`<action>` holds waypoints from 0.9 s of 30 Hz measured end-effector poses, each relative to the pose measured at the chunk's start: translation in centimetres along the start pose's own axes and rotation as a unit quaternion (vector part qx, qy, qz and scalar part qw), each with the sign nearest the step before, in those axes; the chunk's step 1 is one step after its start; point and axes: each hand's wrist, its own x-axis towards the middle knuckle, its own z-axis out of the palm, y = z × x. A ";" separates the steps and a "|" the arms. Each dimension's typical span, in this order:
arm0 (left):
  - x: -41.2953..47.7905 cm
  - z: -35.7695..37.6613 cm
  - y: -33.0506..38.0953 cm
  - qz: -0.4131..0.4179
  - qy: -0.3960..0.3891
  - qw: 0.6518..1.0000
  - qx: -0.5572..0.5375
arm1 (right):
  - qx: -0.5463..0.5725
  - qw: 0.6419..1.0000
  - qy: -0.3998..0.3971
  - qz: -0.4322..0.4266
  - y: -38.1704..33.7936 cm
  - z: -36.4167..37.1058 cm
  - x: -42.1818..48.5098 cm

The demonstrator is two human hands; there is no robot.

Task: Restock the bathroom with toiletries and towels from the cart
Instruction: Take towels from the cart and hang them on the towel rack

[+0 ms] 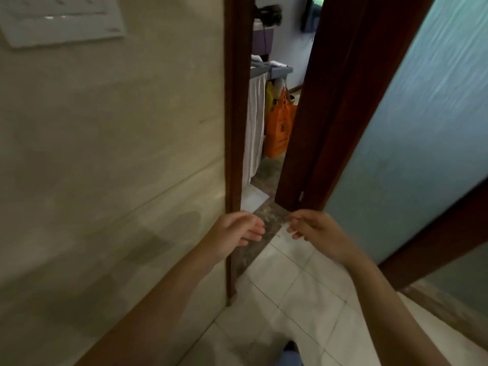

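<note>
Both my hands are held out in front of me, low, before a narrow doorway. My left hand [237,228] is empty with its fingers loosely apart. My right hand [311,228] is also empty, its fingers curled but apart. Through the gap in the doorway I see part of the cart [266,71]: a grey top shelf with white folded cloth on it, a white fabric bag [254,128] hanging at its side and an orange bag [280,122] hung from its end. No toiletries or towels are in my hands.
A beige tiled wall [105,154] fills the left. The dark wooden door frame [235,101] stands ahead, and a wooden door with frosted glass [409,128] stands ajar on the right. White floor tiles [290,299] lie underfoot, with a stone threshold [264,241] at the doorway.
</note>
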 end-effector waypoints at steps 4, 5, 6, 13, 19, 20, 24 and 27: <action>7.4 3.5 1.0 -0.036 0.001 0.999 -0.034 | 0.023 1.000 0.008 0.010 4.6 -3.6 5.5; 9.5 4.5 1.4 -0.046 0.003 0.998 -0.046 | 0.032 0.999 0.009 0.011 5.9 -4.8 6.8; 11.5 5.5 1.8 -0.057 0.007 0.997 -0.059 | 0.044 0.999 0.010 0.012 7.1 -6.1 8.1; 22.2 11.4 3.5 -0.093 0.057 0.989 -0.104 | 0.088 0.995 0.030 0.037 13.9 -15.0 16.3; 29.7 11.8 3.8 -0.117 0.079 0.983 -0.120 | 0.095 0.993 -0.021 0.061 17.6 -16.6 23.8; 30.7 11.5 3.9 -0.119 0.082 0.982 -0.123 | 0.098 0.993 -0.021 0.063 17.9 -16.6 24.8; 37.1 8.9 4.5 -0.125 0.109 0.977 -0.135 | 0.094 0.992 -0.063 0.050 17.9 -17.1 31.8; 42.5 6.5 5.9 -0.123 0.172 0.962 -0.172 | 0.091 0.992 -0.078 0.028 16.4 -17.9 37.5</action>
